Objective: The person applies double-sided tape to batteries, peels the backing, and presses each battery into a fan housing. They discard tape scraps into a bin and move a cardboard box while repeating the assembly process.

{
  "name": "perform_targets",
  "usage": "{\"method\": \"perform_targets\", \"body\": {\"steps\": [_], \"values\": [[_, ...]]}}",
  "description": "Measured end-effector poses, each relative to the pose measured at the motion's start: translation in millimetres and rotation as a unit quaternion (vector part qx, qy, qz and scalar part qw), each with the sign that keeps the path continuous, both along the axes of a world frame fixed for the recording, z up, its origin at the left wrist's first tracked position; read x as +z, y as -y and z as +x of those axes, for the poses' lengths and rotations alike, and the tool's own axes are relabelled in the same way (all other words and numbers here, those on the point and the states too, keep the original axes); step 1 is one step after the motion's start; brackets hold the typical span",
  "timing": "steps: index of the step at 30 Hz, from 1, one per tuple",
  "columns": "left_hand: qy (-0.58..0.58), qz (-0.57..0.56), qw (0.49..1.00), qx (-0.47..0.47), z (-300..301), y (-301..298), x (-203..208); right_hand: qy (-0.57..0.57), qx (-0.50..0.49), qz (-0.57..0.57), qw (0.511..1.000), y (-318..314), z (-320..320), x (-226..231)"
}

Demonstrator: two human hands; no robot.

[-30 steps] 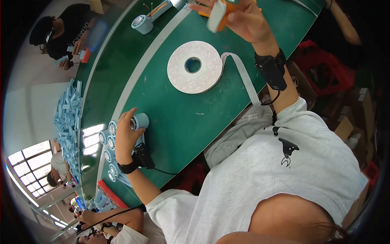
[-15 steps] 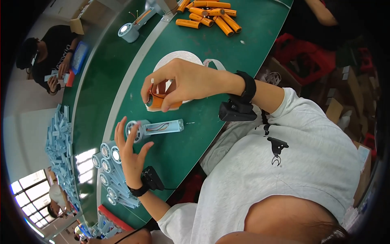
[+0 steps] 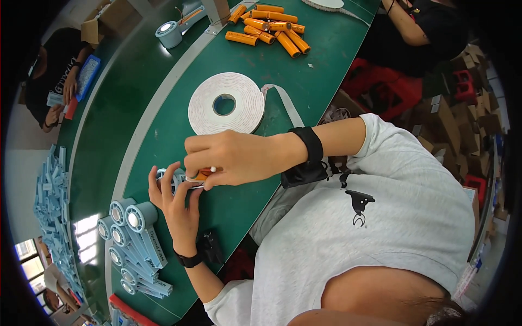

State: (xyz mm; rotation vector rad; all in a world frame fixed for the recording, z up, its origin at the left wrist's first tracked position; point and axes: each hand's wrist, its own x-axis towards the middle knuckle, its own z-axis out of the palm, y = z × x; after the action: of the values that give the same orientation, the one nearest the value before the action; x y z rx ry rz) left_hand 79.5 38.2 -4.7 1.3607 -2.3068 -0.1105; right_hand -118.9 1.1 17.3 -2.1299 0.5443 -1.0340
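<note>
My left hand (image 3: 179,209) curls its fingers and thumb around a light-blue handheld fan body (image 3: 161,173), which is mostly hidden behind both hands. My right hand (image 3: 223,155) meets it from above, pinching an orange battery (image 3: 202,175) with a small white plug and wires. The battery is at the fan's handle; whether it sits inside the handle I cannot tell. Just beyond my right hand lies a big white roll of tape (image 3: 239,89), its loose strip (image 3: 285,100) trailing off toward the table's edge.
Several orange batteries (image 3: 258,37) are piled at the far end of the green table (image 3: 163,136). Light-blue fans (image 3: 142,216) lie stacked left of my left hand. Another fan (image 3: 169,35) lies beside a metal post (image 3: 217,11). A person (image 3: 60,81) works across the table.
My right hand has brought the battery down from beside the tape roll to the fan. My left hand, open over the fan before, has closed on it. The view has shifted a little.
</note>
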Motion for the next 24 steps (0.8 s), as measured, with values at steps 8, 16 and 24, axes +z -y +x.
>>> {"method": "perform_targets", "body": {"steps": [8, 16, 24], "values": [[-0.277, 0.041, 0.959, 0.045, -0.5, -0.1, -11.2, -0.193, 0.013, -0.094, 0.977, -2.6, 0.4, 0.9], [-0.355, 0.015, 0.934, 0.028, 3.6, -0.1, -15.4, -0.339, 0.054, -0.111, 0.933, 9.5, 43.0, 6.2], [-0.12, 0.111, 0.986, 0.031, 17.1, 6.4, 18.5, -0.129, 0.078, 0.059, 0.987, 16.5, 16.9, -21.5]]}}
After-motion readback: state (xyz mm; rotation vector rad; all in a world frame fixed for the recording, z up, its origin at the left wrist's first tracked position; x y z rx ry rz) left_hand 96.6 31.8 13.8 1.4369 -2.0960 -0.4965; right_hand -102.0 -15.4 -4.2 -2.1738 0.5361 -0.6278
